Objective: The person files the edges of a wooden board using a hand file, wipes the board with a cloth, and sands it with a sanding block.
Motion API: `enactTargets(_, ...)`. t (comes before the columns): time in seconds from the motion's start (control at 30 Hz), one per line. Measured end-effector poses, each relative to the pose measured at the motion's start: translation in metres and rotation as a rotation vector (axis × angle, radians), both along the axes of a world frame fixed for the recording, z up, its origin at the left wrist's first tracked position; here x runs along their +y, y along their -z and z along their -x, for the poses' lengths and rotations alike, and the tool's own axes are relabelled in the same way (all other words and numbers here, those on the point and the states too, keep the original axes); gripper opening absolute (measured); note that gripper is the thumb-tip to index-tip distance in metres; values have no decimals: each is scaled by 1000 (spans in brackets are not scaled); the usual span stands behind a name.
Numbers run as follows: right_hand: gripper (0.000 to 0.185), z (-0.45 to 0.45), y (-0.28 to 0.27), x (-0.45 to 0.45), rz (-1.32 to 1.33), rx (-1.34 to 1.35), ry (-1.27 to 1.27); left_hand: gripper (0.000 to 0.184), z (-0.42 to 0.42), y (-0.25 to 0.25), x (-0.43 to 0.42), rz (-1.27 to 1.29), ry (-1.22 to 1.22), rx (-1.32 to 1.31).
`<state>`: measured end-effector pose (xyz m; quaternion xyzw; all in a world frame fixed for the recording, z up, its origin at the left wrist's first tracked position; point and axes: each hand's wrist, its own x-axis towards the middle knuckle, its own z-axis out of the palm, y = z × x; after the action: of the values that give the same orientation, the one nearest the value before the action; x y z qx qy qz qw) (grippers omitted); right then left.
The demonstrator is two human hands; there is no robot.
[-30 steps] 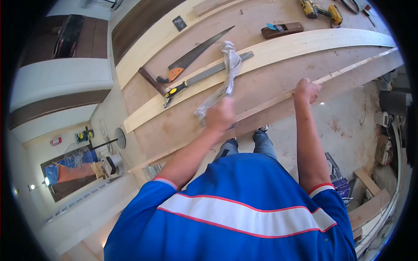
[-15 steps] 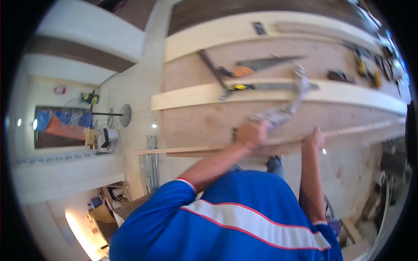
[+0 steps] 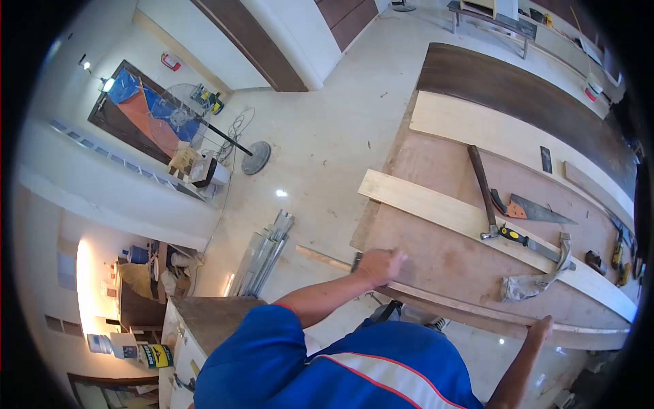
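My left hand [image 3: 380, 266] is closed over the near left corner of a plywood board. A small dark block [image 3: 356, 261] pokes out at its left side; its kind is mostly hidden by the hand. A long thin wooden strip [image 3: 463, 305] runs along the board's near edge, its left end jutting past the corner. Further right, my right hand [image 3: 541, 328] grips this strip, fingers over its top. Between the hands, on the plywood, lies a crumpled grey cloth [image 3: 533, 284], touching neither.
On a pale plank [image 3: 422, 206] rest a hammer [image 3: 482, 184] and a rasp [image 3: 521, 237]. A handsaw [image 3: 538, 210] lies behind them. Metal channels [image 3: 262, 252] are stacked on the floor at left, near a standing fan [image 3: 255, 158]. A cabinet [image 3: 204, 320] stands at my left.
My left hand has slid left along the board's edge with the dark block, away from the grey cloth. The view has swung left. My right hand stays at the strip.
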<state>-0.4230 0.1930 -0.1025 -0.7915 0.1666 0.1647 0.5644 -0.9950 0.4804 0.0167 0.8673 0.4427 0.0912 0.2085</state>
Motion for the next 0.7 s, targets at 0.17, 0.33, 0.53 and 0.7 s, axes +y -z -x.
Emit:
enactTargets(0.17,67,-38,38,-17,243,-69,-403,19,-111,-2,-50,14,284,-249)
enactTargets(0.33,82,-69,45,-44,1368,-569,-1124,25,-58,16,-28,114,157,-120)
enactTargets(0.53,54,1,-22,13,-100,106,136,25,18,-3,14,46,33,84)
enactTargets(0.7,53,5,-30,10,-114,107,76,21,-67,12,-35,30,237,-108)
